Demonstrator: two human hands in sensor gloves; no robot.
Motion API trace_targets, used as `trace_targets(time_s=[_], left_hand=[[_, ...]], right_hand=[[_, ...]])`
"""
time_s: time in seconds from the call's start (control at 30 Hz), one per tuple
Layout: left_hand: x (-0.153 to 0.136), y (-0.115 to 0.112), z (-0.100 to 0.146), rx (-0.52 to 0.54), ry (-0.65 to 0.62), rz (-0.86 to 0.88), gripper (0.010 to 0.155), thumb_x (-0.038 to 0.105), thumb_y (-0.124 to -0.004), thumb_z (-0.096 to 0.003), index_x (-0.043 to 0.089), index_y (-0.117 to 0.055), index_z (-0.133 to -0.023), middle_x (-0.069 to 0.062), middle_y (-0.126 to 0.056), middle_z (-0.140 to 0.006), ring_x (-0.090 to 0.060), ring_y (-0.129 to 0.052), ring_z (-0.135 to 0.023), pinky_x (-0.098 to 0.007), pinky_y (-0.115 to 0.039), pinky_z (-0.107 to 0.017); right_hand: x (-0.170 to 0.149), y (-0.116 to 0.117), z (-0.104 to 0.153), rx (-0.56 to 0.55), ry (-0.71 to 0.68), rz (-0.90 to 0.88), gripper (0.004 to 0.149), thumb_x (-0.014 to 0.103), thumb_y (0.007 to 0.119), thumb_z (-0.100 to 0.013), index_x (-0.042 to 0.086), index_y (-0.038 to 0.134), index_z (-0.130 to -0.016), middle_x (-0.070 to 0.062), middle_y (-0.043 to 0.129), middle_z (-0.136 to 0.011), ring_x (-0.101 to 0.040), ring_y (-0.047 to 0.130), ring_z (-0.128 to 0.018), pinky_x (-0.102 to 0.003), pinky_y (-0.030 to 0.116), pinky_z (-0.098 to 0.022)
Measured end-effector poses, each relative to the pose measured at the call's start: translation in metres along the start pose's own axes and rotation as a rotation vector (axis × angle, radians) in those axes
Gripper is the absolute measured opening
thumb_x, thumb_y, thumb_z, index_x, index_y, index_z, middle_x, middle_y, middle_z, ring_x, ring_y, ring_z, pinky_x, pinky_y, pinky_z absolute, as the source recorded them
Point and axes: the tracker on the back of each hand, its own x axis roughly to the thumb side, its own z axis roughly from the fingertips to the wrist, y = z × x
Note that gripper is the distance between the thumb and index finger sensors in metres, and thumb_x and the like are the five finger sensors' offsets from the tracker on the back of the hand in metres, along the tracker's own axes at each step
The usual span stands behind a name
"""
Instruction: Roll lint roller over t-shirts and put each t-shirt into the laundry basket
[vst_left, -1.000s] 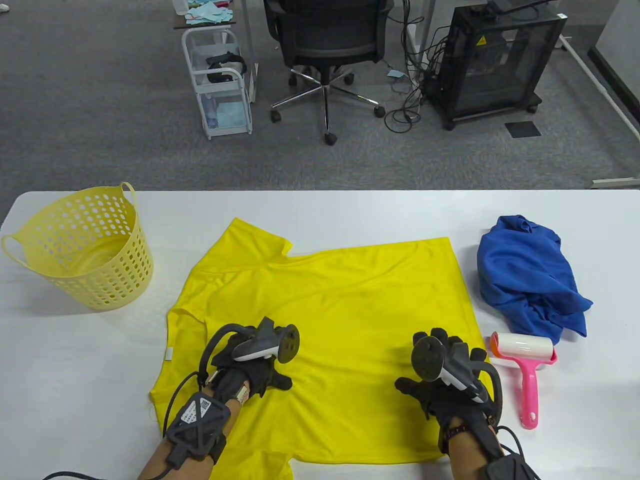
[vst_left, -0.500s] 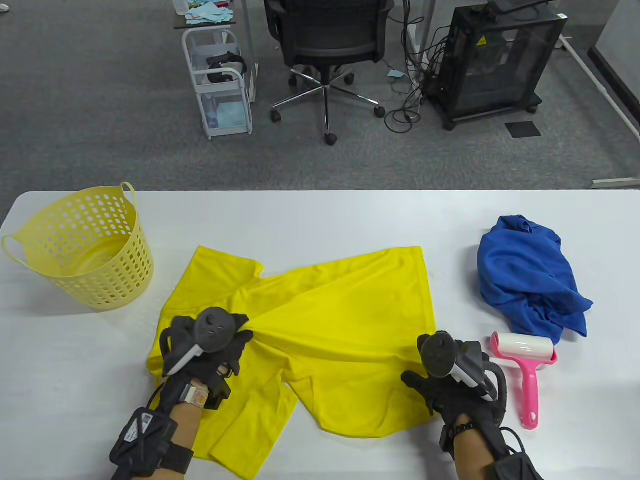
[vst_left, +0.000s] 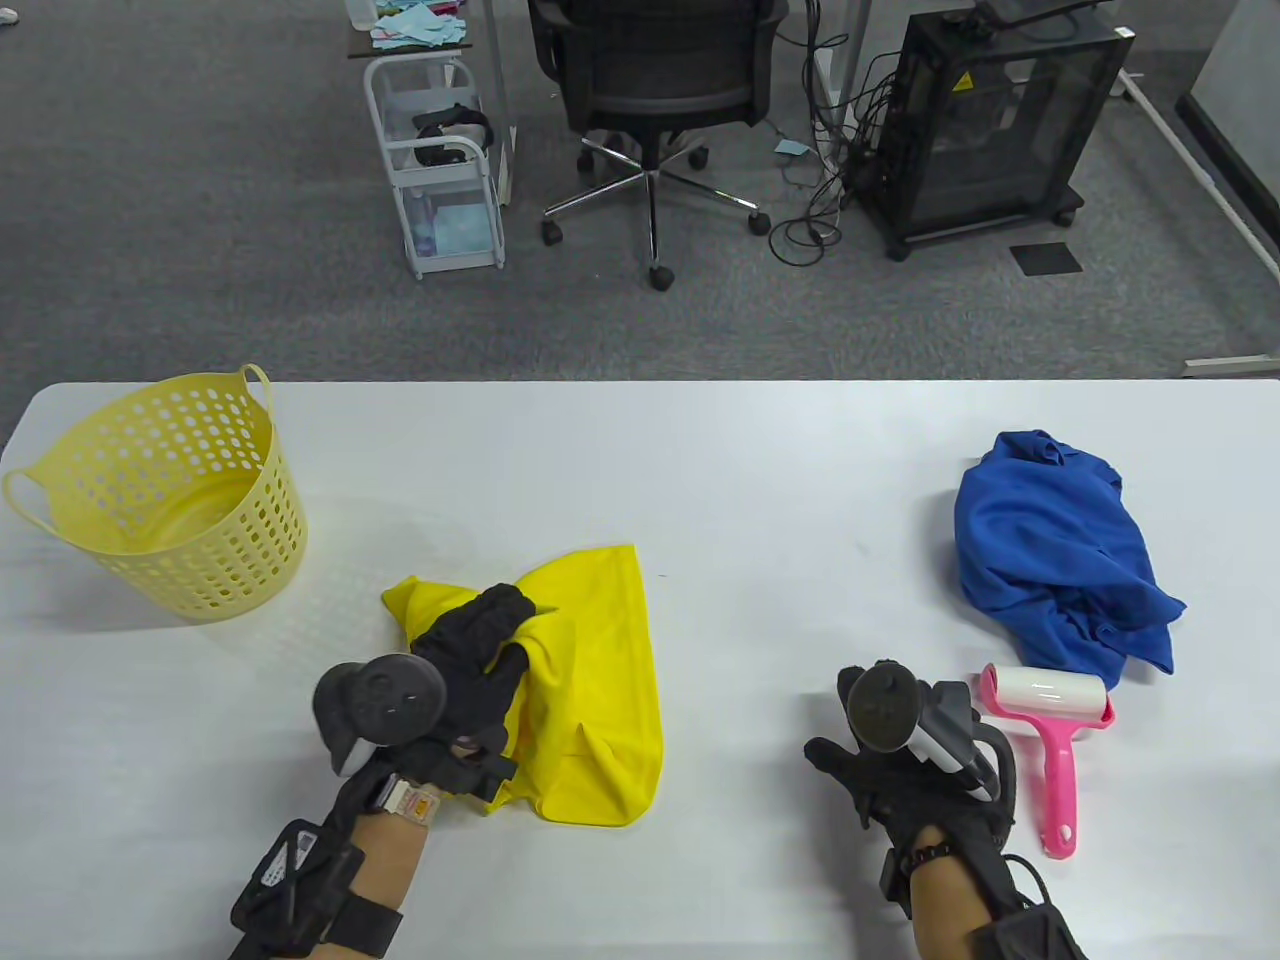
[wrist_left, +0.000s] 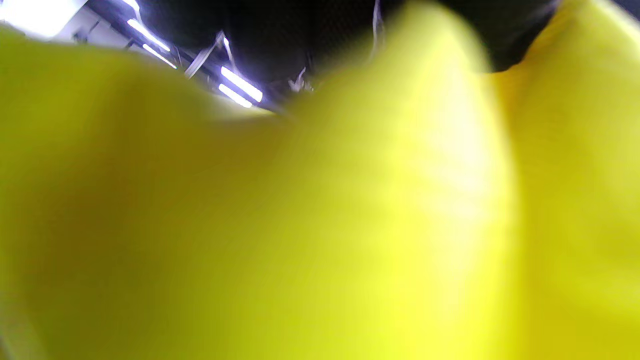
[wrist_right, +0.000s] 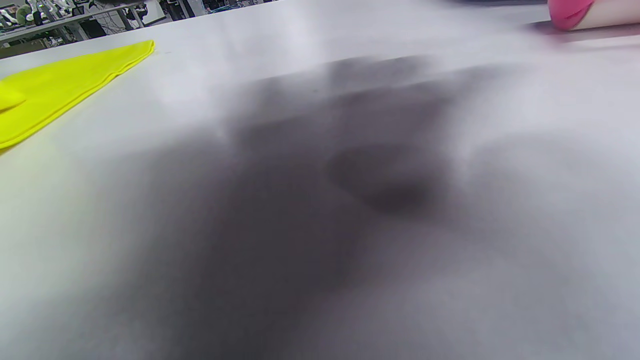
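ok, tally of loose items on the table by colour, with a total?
Yellow: 2, the bunched yellow t-shirt gripped by the left hand and the perforated yellow plastic laundry basket.
Blue: 1, the crumpled blue t-shirt.
Pink and white: 1, the pink-handled lint roller.
Total: 4.

Two t-shirts (vst_left: 590, 680), basket (vst_left: 160, 500), roller (vst_left: 1050, 740)

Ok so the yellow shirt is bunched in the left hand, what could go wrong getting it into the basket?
1. Much of the yellow t-shirt hangs loose from the left hand, so the trailing cloth could catch on the laundry basket rim or drape outside.
2. The basket looks light; snagged cloth might tip or push it.
3. The right hand rests beside the lint roller and could knock it.
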Motion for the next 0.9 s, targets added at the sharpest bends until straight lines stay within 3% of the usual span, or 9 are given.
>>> trace_targets(time_s=[0.07, 0.13, 0.23, 0.3, 0.43, 0.6, 0.73, 0.8, 0.9], left_hand=[[0.004, -0.026, -0.005, -0.251, 0.051, -0.243, 0.079, 0.076, -0.065, -0.0374, 0.035, -0.052, -0.103, -0.014, -0.026, -0.117, -0.067, -0.020, -0.102, -0.084, -0.028, -0.065], [0.005, -0.053, -0.010, -0.542, 0.078, -0.324, 0.108, 0.089, -0.057, -0.0262, 0.031, -0.015, -0.107, -0.018, 0.001, -0.111, -0.069, -0.003, -0.097, -0.086, -0.025, -0.062], [0.007, -0.086, -0.016, -0.912, 0.199, -0.262, 0.119, 0.089, -0.065, -0.0236, 0.036, 0.017, -0.092, -0.018, 0.024, -0.100, -0.071, 0.010, -0.091, -0.087, -0.018, -0.060], [0.006, -0.095, -0.021, -0.949, 0.218, -0.345, 0.120, 0.089, -0.068, -0.0207, 0.037, 0.014, -0.092, -0.019, 0.020, -0.100, -0.072, -0.001, -0.089, -0.086, -0.028, -0.059], [0.015, -0.088, -0.024, -0.884, 0.157, -0.406, 0.111, 0.084, -0.072, -0.0246, 0.035, -0.009, -0.102, -0.018, -0.008, -0.111, -0.072, -0.029, -0.093, -0.079, -0.049, -0.063], [0.029, -0.069, -0.006, -0.661, 0.037, -0.462, 0.071, 0.052, -0.084, -0.0406, 0.036, -0.049, -0.100, -0.010, -0.057, -0.104, -0.051, -0.079, -0.077, -0.049, -0.089, -0.048], [0.018, -0.050, 0.003, -0.524, 0.037, -0.543, 0.063, 0.043, -0.089, -0.0422, 0.035, -0.056, -0.096, -0.008, -0.064, -0.100, -0.047, -0.091, -0.075, -0.049, -0.090, -0.045], [0.011, -0.024, 0.004, -0.293, -0.004, -0.712, 0.063, 0.043, -0.090, -0.0407, 0.037, -0.059, -0.095, -0.007, -0.066, -0.099, -0.046, -0.093, -0.076, -0.049, -0.090, -0.045], [-0.002, 0.026, -0.008, -0.137, 0.044, -0.915, 0.063, 0.043, -0.089, -0.0417, 0.038, -0.057, -0.095, -0.006, -0.063, -0.101, -0.044, -0.091, -0.080, -0.049, -0.088, -0.048]], right_hand=[[0.000, 0.000, 0.000, 0.000, 0.000, -0.003, 0.083, 0.064, 0.061, -0.044, 0.023, 0.025, -0.106, -0.021, 0.020, -0.116, -0.051, 0.034, -0.108, -0.076, 0.027, -0.069], [-0.001, 0.000, -0.001, 0.000, 0.003, -0.004, 0.083, 0.064, 0.061, -0.044, 0.023, 0.025, -0.106, -0.021, 0.020, -0.116, -0.052, 0.034, -0.108, -0.076, 0.027, -0.069], [-0.001, 0.001, -0.001, 0.011, 0.013, -0.002, 0.083, 0.064, 0.061, -0.044, 0.023, 0.024, -0.106, -0.021, 0.020, -0.116, -0.052, 0.034, -0.108, -0.076, 0.027, -0.068], [-0.002, 0.001, -0.002, 0.017, 0.018, 0.000, 0.084, 0.065, 0.061, -0.044, 0.022, 0.024, -0.106, -0.022, 0.019, -0.116, -0.052, 0.034, -0.108, -0.077, 0.027, -0.068], [-0.003, 0.003, -0.003, 0.030, 0.026, -0.003, 0.085, 0.065, 0.061, -0.044, 0.022, 0.023, -0.106, -0.022, 0.019, -0.116, -0.053, 0.034, -0.107, -0.077, 0.029, -0.068], [-0.003, 0.003, -0.003, 0.037, 0.028, -0.003, 0.084, 0.064, 0.061, -0.044, 0.022, 0.024, -0.106, -0.022, 0.020, -0.116, -0.053, 0.035, -0.107, -0.077, 0.029, -0.068], [-0.002, 0.003, -0.003, 0.036, 0.024, 0.000, 0.083, 0.064, 0.061, -0.044, 0.022, 0.025, -0.106, -0.021, 0.020, -0.116, -0.052, 0.035, -0.108, -0.077, 0.029, -0.068], [-0.002, 0.003, -0.004, 0.032, 0.021, -0.002, 0.083, 0.063, 0.061, -0.044, 0.023, 0.025, -0.106, -0.022, 0.021, -0.116, -0.052, 0.036, -0.108, -0.077, 0.029, -0.068], [-0.001, 0.004, -0.005, 0.031, 0.019, -0.002, 0.083, 0.063, 0.061, -0.044, 0.023, 0.025, -0.106, -0.021, 0.021, -0.116, -0.052, 0.036, -0.108, -0.077, 0.029, -0.068]])
